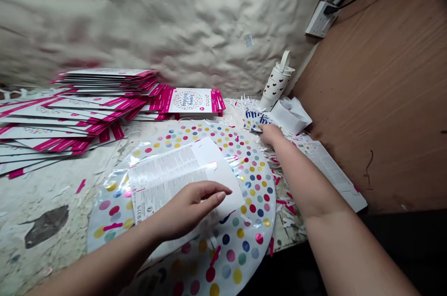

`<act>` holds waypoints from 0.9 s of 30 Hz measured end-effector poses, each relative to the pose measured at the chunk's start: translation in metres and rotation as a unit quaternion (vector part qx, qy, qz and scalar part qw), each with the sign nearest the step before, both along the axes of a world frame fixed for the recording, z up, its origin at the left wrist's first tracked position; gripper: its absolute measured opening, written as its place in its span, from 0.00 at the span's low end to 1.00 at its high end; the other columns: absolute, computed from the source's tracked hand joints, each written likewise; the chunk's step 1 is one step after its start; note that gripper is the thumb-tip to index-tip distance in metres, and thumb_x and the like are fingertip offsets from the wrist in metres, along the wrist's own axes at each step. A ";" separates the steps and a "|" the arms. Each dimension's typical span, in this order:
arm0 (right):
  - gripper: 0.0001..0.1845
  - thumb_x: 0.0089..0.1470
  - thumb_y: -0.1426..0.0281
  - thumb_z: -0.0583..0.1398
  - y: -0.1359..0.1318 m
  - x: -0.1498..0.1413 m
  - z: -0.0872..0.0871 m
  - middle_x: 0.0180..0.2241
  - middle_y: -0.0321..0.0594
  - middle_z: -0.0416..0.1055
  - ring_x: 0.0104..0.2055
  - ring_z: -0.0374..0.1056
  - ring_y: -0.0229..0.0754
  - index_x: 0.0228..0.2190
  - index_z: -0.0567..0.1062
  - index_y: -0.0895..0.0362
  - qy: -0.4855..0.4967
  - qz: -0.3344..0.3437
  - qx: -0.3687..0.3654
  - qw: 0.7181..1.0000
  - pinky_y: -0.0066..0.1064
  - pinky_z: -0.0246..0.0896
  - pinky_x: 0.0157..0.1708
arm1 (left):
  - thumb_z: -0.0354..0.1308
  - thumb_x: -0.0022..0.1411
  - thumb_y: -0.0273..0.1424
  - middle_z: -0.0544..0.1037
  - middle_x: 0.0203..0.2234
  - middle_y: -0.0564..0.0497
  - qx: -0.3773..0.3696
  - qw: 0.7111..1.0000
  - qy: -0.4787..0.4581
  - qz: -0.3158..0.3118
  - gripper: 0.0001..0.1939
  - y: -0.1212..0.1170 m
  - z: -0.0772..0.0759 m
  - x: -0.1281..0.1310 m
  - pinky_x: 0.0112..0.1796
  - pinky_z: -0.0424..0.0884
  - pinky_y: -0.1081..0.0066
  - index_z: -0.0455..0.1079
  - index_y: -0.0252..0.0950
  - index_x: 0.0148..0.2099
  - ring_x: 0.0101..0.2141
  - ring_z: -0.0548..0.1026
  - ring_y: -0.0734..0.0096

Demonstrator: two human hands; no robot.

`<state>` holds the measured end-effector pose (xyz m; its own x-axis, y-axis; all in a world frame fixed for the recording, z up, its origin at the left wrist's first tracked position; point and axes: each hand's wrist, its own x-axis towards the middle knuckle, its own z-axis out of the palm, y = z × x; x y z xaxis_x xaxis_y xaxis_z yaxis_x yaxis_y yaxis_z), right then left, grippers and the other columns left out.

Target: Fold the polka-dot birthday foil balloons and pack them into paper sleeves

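R forearm (344, 235), 4 o'clock; R hand (271, 135), 3, fingers at small dark item (256, 131), can't tell if pinching. L hand (195, 200), 7, fingers tog., thumb apart, over printed sheet (174, 168) on dotted disc (258, 193).

The one camera sits on the person's head, behind both forearms (134, 245), which come in from the bottom edge. It looks forward and down over the worktop (82, 196), close above the dotted sheet (249, 193), and meets the pale wall (174, 16) beyond. A brown board (384, 91) closes its right side. The left hand (195, 200) is nearer it than the right hand (271, 134).
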<state>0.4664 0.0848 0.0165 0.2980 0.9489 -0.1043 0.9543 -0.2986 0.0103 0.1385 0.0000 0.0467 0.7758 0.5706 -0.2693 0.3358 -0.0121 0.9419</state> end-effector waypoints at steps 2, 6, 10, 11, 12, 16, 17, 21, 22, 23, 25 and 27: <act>0.16 0.57 0.65 0.55 0.001 0.003 0.014 0.47 0.43 0.66 0.44 0.66 0.43 0.46 0.67 0.58 0.008 -0.024 0.013 1.000 0.40 0.65 0.42 | 0.53 0.59 0.44 0.76 0.44 0.50 -0.051 0.998 -0.002 0.021 0.17 0.002 -0.002 -0.007 0.49 0.66 0.66 0.73 0.40 0.44 0.46 0.72 0.61; 0.22 0.61 0.71 0.45 -0.024 -0.037 0.041 0.47 0.49 0.68 0.48 0.65 0.49 0.57 0.58 0.57 0.001 -0.052 0.098 0.994 0.37 0.61 0.44 | 0.54 0.58 0.45 0.71 0.51 0.44 -0.124 0.983 -0.072 0.111 0.23 0.013 -0.006 0.005 0.50 0.64 0.61 0.68 0.37 0.51 0.49 0.70 0.58; 0.26 0.58 0.70 0.46 -0.097 -0.124 0.041 0.47 0.49 0.70 0.46 0.67 0.51 0.59 0.57 0.55 0.158 0.192 0.163 0.955 0.42 0.61 0.45 | 0.56 0.57 0.43 0.66 0.55 0.41 -0.119 0.957 -0.195 0.179 0.28 0.019 -0.008 0.029 0.50 0.65 0.59 0.61 0.36 0.57 0.53 0.65 0.55; 0.25 0.58 0.68 0.49 -0.117 -0.139 0.039 0.51 0.47 0.66 0.51 0.64 0.52 0.57 0.60 0.53 0.210 0.264 0.175 0.925 0.43 0.60 0.49 | 0.56 0.57 0.42 0.70 0.51 0.40 -0.131 0.950 -0.213 0.189 0.26 0.017 -0.008 0.031 0.48 0.66 0.59 0.63 0.34 0.55 0.51 0.68 0.55; 0.26 0.56 0.65 0.53 -0.135 -0.147 0.038 0.55 0.43 0.63 0.55 0.59 0.53 0.57 0.61 0.50 0.250 0.287 0.204 0.902 0.45 0.55 0.54 | 0.56 0.58 0.41 0.73 0.47 0.40 -0.150 0.944 -0.219 0.194 0.24 0.015 -0.008 0.030 0.46 0.68 0.59 0.66 0.32 0.52 0.47 0.71 0.56; 0.38 0.44 0.63 0.65 -0.169 -0.129 0.034 0.59 0.39 0.55 0.61 0.50 0.54 0.56 0.59 0.45 0.445 0.075 0.289 0.844 0.49 0.51 0.57 | 0.56 0.58 0.40 0.78 0.37 0.44 -0.228 0.954 -0.164 0.108 0.18 0.002 0.000 0.010 0.39 0.72 0.60 0.70 0.33 0.47 0.38 0.75 0.59; 0.40 0.41 0.63 0.66 -0.171 -0.119 0.032 0.58 0.42 0.58 0.59 0.54 0.55 0.56 0.60 0.47 0.534 0.048 0.224 0.814 0.49 0.55 0.54 | 0.55 0.59 0.40 0.78 0.37 0.45 -0.229 0.961 -0.144 0.058 0.18 0.000 0.003 0.003 0.39 0.71 0.60 0.71 0.34 0.46 0.38 0.75 0.58; 0.24 0.39 0.66 0.68 -0.174 -0.090 0.014 0.41 0.45 0.74 0.43 0.71 0.49 0.41 0.74 0.57 0.772 0.026 -0.055 0.633 0.40 0.66 0.42 | 0.43 0.63 0.46 0.75 0.45 0.44 -0.008 0.993 -0.045 -0.113 0.24 -0.002 0.001 -0.021 0.46 0.67 0.58 0.70 0.37 0.50 0.45 0.72 0.55; 0.20 0.38 0.67 0.68 -0.176 -0.086 0.009 0.37 0.43 0.76 0.40 0.72 0.46 0.38 0.76 0.57 0.787 -0.007 -0.044 0.615 0.37 0.67 0.41 | 0.43 0.63 0.46 0.72 0.49 0.44 0.102 0.987 0.006 -0.122 0.25 -0.003 -0.005 -0.027 0.49 0.64 0.56 0.67 0.38 0.53 0.49 0.69 0.53; 0.17 0.38 0.68 0.68 -0.178 -0.082 0.003 0.34 0.41 0.77 0.38 0.73 0.44 0.35 0.76 0.57 0.793 -0.050 -0.010 0.607 0.35 0.67 0.40 | 0.44 0.62 0.46 0.68 0.53 0.43 0.211 0.967 0.069 -0.122 0.26 -0.007 -0.012 -0.033 0.52 0.60 0.54 0.65 0.38 0.56 0.53 0.64 0.50; 0.16 0.38 0.69 0.68 -0.182 -0.075 -0.006 0.31 0.39 0.77 0.35 0.73 0.43 0.33 0.76 0.56 0.789 -0.132 0.061 0.597 0.35 0.68 0.39 | 0.49 0.60 0.44 0.59 0.59 0.41 0.370 0.899 0.198 -0.122 0.29 -0.021 -0.026 -0.041 0.54 0.53 0.48 0.59 0.36 0.60 0.58 0.54 0.44; 0.16 0.38 0.67 0.69 -0.183 -0.071 -0.015 0.30 0.39 0.77 0.33 0.73 0.45 0.32 0.75 0.57 0.777 -0.185 0.087 0.596 0.37 0.69 0.37 | 0.50 0.59 0.41 0.55 0.60 0.37 0.430 0.845 0.284 -0.144 0.30 -0.038 -0.034 -0.041 0.52 0.54 0.44 0.58 0.33 0.61 0.59 0.51 0.39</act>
<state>0.3950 -0.0981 0.0019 0.1627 0.8852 -0.4358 -0.3592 -0.3582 -0.8618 0.0974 -0.0383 0.0126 0.8013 0.5535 -0.2270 0.5965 -0.7684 0.2320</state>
